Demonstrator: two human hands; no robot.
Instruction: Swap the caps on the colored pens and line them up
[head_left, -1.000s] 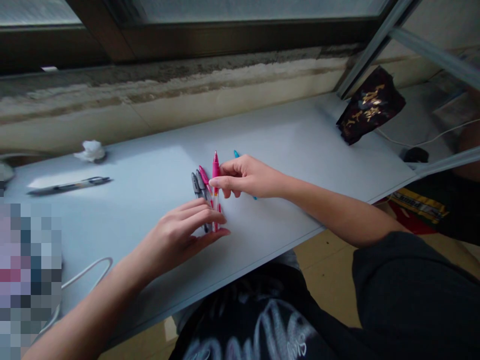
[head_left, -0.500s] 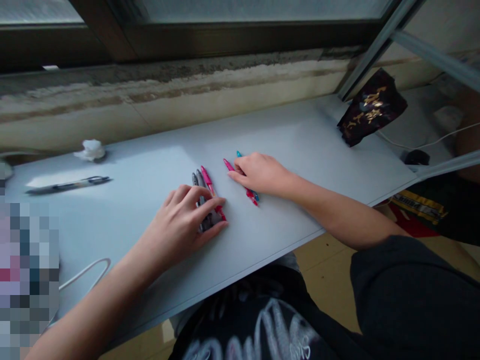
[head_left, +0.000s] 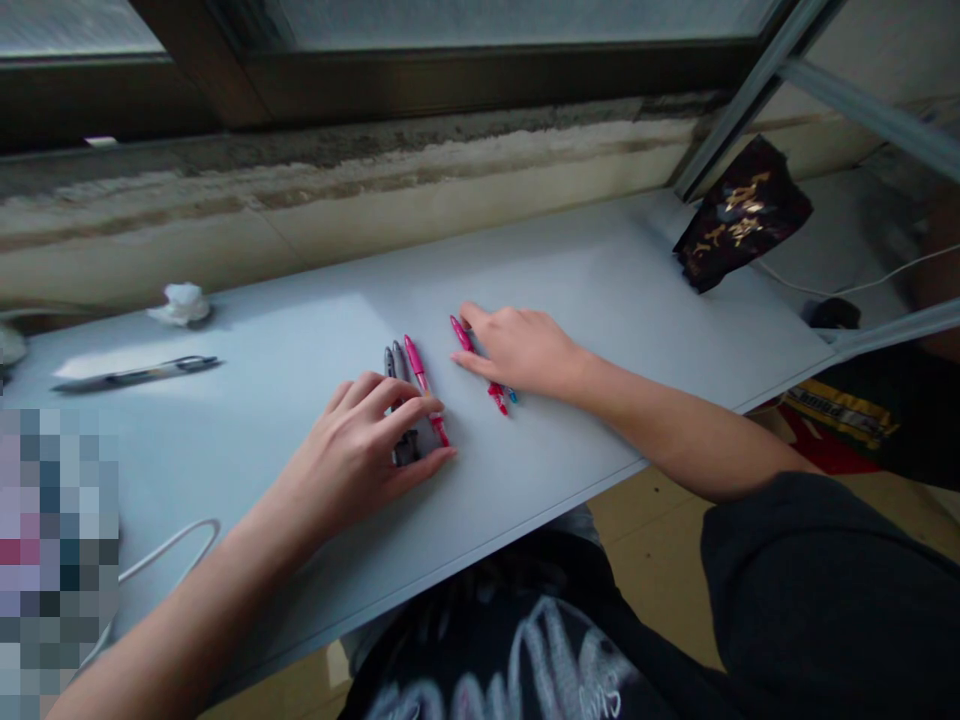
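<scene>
On the white table, my left hand (head_left: 371, 430) arches over a group of pens, fingers spread and thumb apart. Beneath it lie a pink pen (head_left: 415, 355) and two grey pens (head_left: 397, 356), side by side, partly covered by the fingers. My right hand (head_left: 521, 345) rests palm down over another pink pen (head_left: 461, 333), its index finger and thumb apart with the pen between them. Just the lower end of a blue pen (head_left: 512, 395) shows beneath this hand. Whether the hidden fingers touch the blue pen I cannot tell.
A dark pen (head_left: 161, 373) lies at the left of the table, near a crumpled white tissue (head_left: 182, 303). A dark packet with gold print (head_left: 739, 215) stands at the far right by a metal frame (head_left: 739, 110). A white cable (head_left: 169, 545) loops at the left.
The right thumb and index finger have spread apart. The right pink pen has turned slightly, and the blue pen's upper end is now hidden. The left index finger has drawn back a little.
</scene>
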